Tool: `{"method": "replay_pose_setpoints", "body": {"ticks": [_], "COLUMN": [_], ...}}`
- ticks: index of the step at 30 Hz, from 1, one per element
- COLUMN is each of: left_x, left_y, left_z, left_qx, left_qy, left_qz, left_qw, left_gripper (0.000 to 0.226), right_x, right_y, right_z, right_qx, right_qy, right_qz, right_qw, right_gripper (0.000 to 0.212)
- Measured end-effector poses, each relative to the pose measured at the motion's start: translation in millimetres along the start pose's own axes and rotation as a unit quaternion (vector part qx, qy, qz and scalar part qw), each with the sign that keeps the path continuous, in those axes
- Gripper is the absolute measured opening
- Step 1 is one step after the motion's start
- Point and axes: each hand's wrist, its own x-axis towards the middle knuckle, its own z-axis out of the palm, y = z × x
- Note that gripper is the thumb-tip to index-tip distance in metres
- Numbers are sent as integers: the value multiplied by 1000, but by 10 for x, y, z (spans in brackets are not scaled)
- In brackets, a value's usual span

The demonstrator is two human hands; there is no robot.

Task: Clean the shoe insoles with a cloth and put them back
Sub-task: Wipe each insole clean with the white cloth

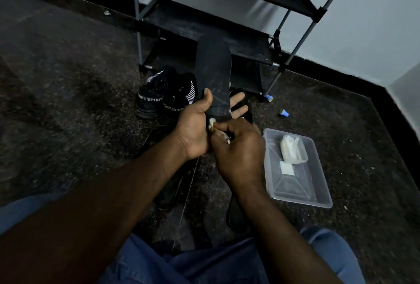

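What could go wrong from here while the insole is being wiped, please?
The left hand holds the black insole only near its lower end, so the long free part may bend or slip under wiping.
The white cloth is bunched small in the right hand, so it may clean unevenly.
The clear plastic tray lies close beside the right forearm and could get knocked.

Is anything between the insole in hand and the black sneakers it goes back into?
Nothing visible. The left hand holds the insole upright just right of the sneakers; the right hand pinches the cloth at its lower end. Their openings are too dark to judge.
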Motion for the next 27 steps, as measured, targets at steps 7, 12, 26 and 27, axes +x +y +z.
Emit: {"method": "replay_pose_setpoints", "body": {"ticks": [7,12,26,27], "left_x": [43,5,-10,-7], "left_y": [-36,-72,-63,-70], "left_z": [20,0,73,62], "left_qx": [-6,25,3,7], "left_qy": [8,14,-10,-13], "left_qz": [-2,-36,-15,-16], "left_qw": [1000,999,1000,1000], "left_gripper": [57,65,54,54], "right_x": [115,-62,53,19], "right_y": [230,-60,271,245], "right_z": [-74,81,-136,-116], "right_qx": [-62,61,-21,-10], "right_qy": [36,3,49,47], "right_qz": [53,79,86,77], "right_qw": [996,995,995,996], "right_gripper": [18,13,17,17]}}
